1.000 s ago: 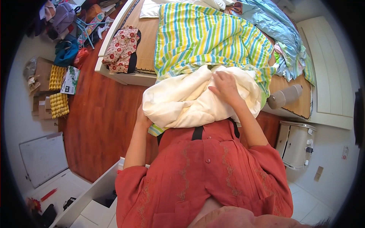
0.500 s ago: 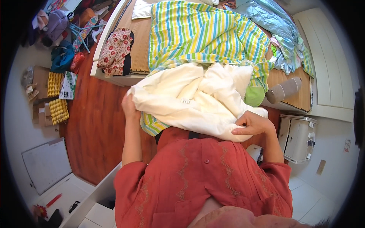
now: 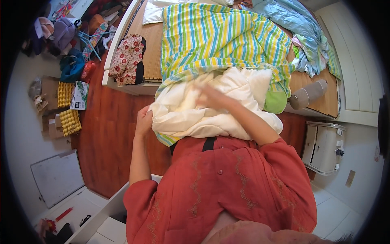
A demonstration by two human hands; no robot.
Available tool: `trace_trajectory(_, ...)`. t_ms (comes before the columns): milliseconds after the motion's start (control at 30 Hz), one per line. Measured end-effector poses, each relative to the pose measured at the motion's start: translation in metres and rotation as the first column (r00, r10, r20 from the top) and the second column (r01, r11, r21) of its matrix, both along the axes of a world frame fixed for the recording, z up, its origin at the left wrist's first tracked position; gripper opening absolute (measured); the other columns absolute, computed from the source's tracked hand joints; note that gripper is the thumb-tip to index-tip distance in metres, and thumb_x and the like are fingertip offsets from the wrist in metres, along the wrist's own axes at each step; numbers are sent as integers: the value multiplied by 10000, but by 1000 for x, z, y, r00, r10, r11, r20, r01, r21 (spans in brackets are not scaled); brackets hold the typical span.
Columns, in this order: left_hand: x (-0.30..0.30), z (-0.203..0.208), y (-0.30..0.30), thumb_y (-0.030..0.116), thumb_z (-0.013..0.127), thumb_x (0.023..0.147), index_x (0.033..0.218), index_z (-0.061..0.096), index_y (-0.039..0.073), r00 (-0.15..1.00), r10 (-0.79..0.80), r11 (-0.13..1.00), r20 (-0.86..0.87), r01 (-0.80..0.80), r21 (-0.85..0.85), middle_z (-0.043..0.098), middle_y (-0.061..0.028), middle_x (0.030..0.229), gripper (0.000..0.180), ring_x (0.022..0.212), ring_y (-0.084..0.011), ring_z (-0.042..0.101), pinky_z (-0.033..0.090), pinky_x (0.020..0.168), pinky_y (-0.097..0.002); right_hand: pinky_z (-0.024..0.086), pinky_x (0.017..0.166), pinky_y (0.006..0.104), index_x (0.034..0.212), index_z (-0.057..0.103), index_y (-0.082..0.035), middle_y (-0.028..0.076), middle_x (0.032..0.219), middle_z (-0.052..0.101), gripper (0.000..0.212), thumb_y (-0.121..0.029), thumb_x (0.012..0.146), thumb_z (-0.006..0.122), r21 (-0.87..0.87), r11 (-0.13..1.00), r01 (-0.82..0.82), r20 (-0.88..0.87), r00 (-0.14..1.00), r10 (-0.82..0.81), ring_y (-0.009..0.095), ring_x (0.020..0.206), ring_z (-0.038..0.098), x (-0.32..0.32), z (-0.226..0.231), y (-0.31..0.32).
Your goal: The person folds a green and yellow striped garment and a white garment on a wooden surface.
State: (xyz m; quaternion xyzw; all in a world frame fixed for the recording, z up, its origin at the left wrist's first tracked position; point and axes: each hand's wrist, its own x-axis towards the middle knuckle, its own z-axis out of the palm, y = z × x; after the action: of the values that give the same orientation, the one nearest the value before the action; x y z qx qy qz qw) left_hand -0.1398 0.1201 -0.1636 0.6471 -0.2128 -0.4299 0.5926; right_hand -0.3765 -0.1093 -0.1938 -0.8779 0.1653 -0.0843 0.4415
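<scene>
A cream-white quilt (image 3: 243, 87) lies bunched in front of me, hanging off the near edge of the bed. A striped green, yellow and blue quilt cover (image 3: 219, 36) spreads from it over the bed, and a bit of the stripe also shows beneath its left end. My left hand (image 3: 144, 121) is closed on the quilt's left edge, thumb uppermost. Over the quilt's middle is my right hand (image 3: 209, 96), smeared by motion, so its fingers cannot be made out. Whether it touches the fabric is unclear.
On the bed lie a floral cloth (image 3: 126, 59) at left, a grey-brown rolled bolster (image 3: 309, 94) at right and a pale blue quilt (image 3: 284, 24) behind. A white cabinet (image 3: 323, 147) stands at right. Bags and yellow egg trays (image 3: 70, 122) line the left wall.
My right hand has left the quilt's near right edge and swung up and left over its middle. My left hand has shifted slightly right and nearer, and the quilt is more gathered.
</scene>
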Motion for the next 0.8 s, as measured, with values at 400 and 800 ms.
trace_trajectory(400, -12, -15, -109, 322, 725, 748, 1111, 612, 22, 379, -241, 970, 894, 110, 215, 625, -191, 1052, 484, 979, -332, 610, 472, 861, -399, 467, 828, 421, 1050, 634, -94, 204, 1182, 514, 212, -147, 875, 527, -155, 968, -198, -274, 950, 151, 360, 976, 579, 7, -44, 28)
trace_trajectory(800, 52, 40, -153, 231, 648, 750, 964, 687, 83, 550, -106, 953, 828, -183, 243, 672, -196, 853, 263, 823, -346, 653, 506, 709, -422, 469, 775, 430, 921, 625, -16, 167, 1021, 563, 177, -72, 756, 655, -365, 931, 31, 142, 990, 23, 363, 929, 564, 51, 37, 14)
